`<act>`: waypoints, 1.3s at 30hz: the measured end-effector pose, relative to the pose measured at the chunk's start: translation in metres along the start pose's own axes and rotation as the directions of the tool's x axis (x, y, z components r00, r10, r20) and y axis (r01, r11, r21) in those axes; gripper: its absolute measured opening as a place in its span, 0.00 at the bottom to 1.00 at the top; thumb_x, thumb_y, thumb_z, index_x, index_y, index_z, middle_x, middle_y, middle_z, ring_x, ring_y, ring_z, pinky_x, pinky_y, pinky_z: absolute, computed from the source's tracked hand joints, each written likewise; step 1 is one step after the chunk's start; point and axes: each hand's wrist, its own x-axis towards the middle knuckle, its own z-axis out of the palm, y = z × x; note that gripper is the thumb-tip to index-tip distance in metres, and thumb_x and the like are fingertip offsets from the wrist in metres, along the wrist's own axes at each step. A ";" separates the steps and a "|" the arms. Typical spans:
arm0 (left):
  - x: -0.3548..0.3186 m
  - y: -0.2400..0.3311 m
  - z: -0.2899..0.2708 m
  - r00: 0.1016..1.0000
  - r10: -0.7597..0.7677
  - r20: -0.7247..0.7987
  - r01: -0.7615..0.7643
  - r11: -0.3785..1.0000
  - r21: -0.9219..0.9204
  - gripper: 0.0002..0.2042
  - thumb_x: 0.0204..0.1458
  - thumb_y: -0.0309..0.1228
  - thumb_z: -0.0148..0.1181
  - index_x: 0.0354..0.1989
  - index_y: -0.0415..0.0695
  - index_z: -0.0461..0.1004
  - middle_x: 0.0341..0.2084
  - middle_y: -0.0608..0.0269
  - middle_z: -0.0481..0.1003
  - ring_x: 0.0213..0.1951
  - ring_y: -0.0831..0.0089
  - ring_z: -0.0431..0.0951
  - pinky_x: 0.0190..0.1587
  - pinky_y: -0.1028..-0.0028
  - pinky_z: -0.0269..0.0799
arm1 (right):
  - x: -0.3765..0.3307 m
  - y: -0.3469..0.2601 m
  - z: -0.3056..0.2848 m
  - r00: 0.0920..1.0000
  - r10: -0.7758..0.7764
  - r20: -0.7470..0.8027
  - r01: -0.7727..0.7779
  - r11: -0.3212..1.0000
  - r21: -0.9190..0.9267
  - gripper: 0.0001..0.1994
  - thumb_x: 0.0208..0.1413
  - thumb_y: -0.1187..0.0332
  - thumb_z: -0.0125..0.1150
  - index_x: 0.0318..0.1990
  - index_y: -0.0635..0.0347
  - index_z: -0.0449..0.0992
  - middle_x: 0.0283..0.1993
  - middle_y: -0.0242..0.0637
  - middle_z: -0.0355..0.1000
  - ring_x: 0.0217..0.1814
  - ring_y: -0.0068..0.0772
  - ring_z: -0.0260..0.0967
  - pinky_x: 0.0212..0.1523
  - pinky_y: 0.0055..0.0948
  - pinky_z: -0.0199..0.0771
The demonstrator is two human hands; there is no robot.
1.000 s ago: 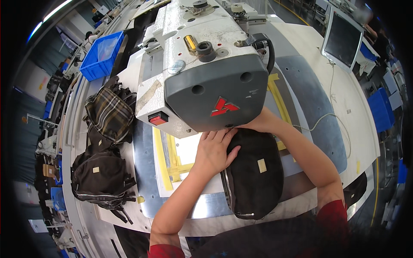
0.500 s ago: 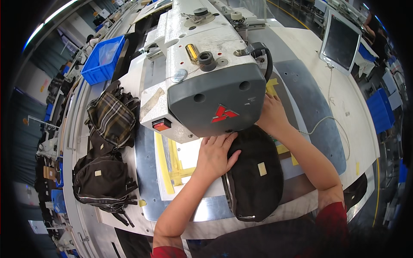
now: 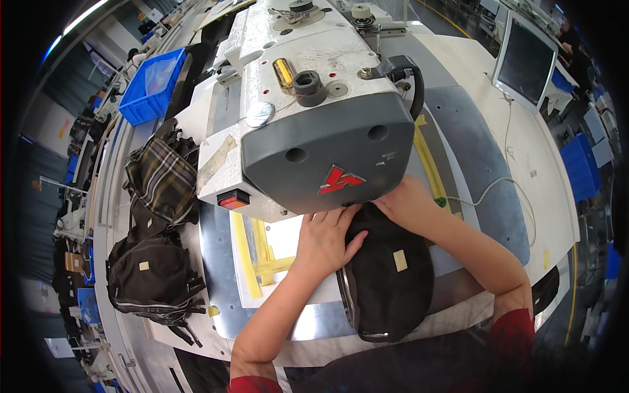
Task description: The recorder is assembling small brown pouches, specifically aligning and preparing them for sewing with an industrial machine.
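An industrial sewing machine (image 3: 314,111) fills the bench (image 3: 524,164). Under its grey head lies a black zipped bag (image 3: 386,288), its top edge tucked beneath. The left hand (image 3: 324,239) presses flat on the bag, fingers spread, gripping nothing; the right hand (image 3: 406,203) rests open against the bag's far edge. Fingertips so near the hidden needle could get caught, and the bag could skew.

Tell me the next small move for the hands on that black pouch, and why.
Probably ease the black pouch a little further under the sewing machine head. Both the left hand and the right hand already press flat on its far end at the head's edge, while most of the pouch lies outside it.
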 end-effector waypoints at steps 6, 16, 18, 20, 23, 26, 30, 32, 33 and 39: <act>-0.001 0.003 -0.002 0.996 -0.023 0.091 0.021 0.999 0.026 0.25 0.47 0.47 0.59 0.50 0.44 0.72 0.49 0.60 0.69 0.54 0.61 0.66 0.57 0.61 0.57 | -0.003 -0.003 0.007 0.992 -0.106 0.067 0.116 0.977 -0.181 0.06 0.42 0.69 0.55 0.28 0.60 0.74 0.33 0.35 0.67 0.39 0.34 0.66 0.36 0.31 0.71; -0.005 0.005 -0.008 0.992 0.014 0.123 -0.017 1.000 0.019 0.24 0.46 0.49 0.61 0.47 0.46 0.74 0.46 0.58 0.69 0.47 0.58 0.70 0.48 0.62 0.65 | -0.008 -0.009 -0.002 0.967 -0.174 0.186 0.219 0.941 -0.257 0.06 0.41 0.68 0.55 0.25 0.61 0.74 0.33 0.35 0.66 0.41 0.32 0.63 0.40 0.28 0.68; -0.007 0.004 -0.007 0.990 -0.022 0.142 0.021 1.000 0.006 0.27 0.44 0.50 0.62 0.53 0.52 0.72 0.46 0.60 0.69 0.45 0.59 0.70 0.48 0.64 0.63 | -0.008 -0.010 -0.003 0.963 -0.167 0.212 0.219 0.944 -0.249 0.07 0.40 0.68 0.55 0.25 0.61 0.75 0.32 0.34 0.66 0.41 0.32 0.63 0.40 0.27 0.67; -0.007 0.005 -0.007 0.989 -0.020 0.146 0.020 1.000 0.001 0.27 0.44 0.50 0.62 0.53 0.52 0.72 0.46 0.59 0.69 0.45 0.59 0.71 0.48 0.64 0.63 | -0.009 -0.009 -0.002 0.961 -0.173 0.214 0.225 0.942 -0.248 0.07 0.40 0.68 0.55 0.25 0.61 0.75 0.32 0.34 0.66 0.41 0.32 0.62 0.39 0.27 0.66; -0.008 0.005 -0.007 0.989 -0.014 0.145 0.015 1.000 -0.005 0.28 0.44 0.50 0.63 0.53 0.51 0.72 0.46 0.59 0.69 0.44 0.59 0.71 0.48 0.64 0.63 | -0.009 -0.009 -0.003 0.959 -0.182 0.219 0.236 0.938 -0.254 0.07 0.40 0.68 0.54 0.25 0.61 0.75 0.32 0.34 0.65 0.41 0.32 0.62 0.39 0.26 0.66; -0.009 0.006 -0.008 0.988 -0.022 0.155 0.024 1.000 -0.010 0.28 0.43 0.49 0.63 0.54 0.51 0.71 0.46 0.59 0.69 0.44 0.59 0.71 0.48 0.64 0.63 | -0.008 -0.011 -0.005 0.957 -0.184 0.225 0.244 0.928 -0.282 0.07 0.40 0.68 0.54 0.25 0.61 0.75 0.32 0.33 0.65 0.41 0.32 0.62 0.38 0.26 0.66; -0.010 0.007 -0.007 0.986 -0.046 0.163 0.049 0.999 -0.010 0.28 0.43 0.49 0.63 0.53 0.49 0.71 0.45 0.59 0.69 0.45 0.59 0.70 0.48 0.64 0.63 | -0.008 -0.010 -0.005 0.952 -0.196 0.236 0.265 0.915 -0.306 0.08 0.40 0.68 0.54 0.25 0.62 0.75 0.32 0.33 0.65 0.40 0.31 0.62 0.38 0.25 0.66; -0.010 0.008 -0.007 0.983 -0.056 0.175 0.059 0.998 -0.012 0.28 0.43 0.48 0.63 0.53 0.49 0.71 0.45 0.59 0.69 0.45 0.59 0.70 0.49 0.64 0.63 | -0.008 -0.010 -0.005 0.951 -0.188 0.243 0.259 0.917 -0.303 0.08 0.40 0.67 0.54 0.25 0.62 0.75 0.32 0.33 0.65 0.40 0.31 0.62 0.38 0.25 0.66; -0.011 0.008 -0.008 0.980 -0.069 0.188 0.072 0.997 -0.010 0.28 0.43 0.48 0.64 0.53 0.49 0.71 0.45 0.59 0.69 0.45 0.59 0.70 0.49 0.64 0.62 | -0.008 -0.010 -0.004 0.951 -0.184 0.248 0.255 0.920 -0.297 0.08 0.40 0.67 0.54 0.25 0.61 0.75 0.32 0.33 0.65 0.40 0.31 0.62 0.38 0.25 0.66; -0.008 0.007 -0.009 0.988 -0.044 0.151 0.051 0.998 -0.043 0.27 0.42 0.47 0.64 0.52 0.49 0.72 0.45 0.59 0.69 0.46 0.59 0.70 0.49 0.64 0.62 | -0.007 -0.011 -0.006 0.952 -0.179 0.247 0.251 0.920 -0.302 0.08 0.41 0.67 0.54 0.26 0.61 0.75 0.33 0.33 0.66 0.41 0.31 0.62 0.38 0.25 0.66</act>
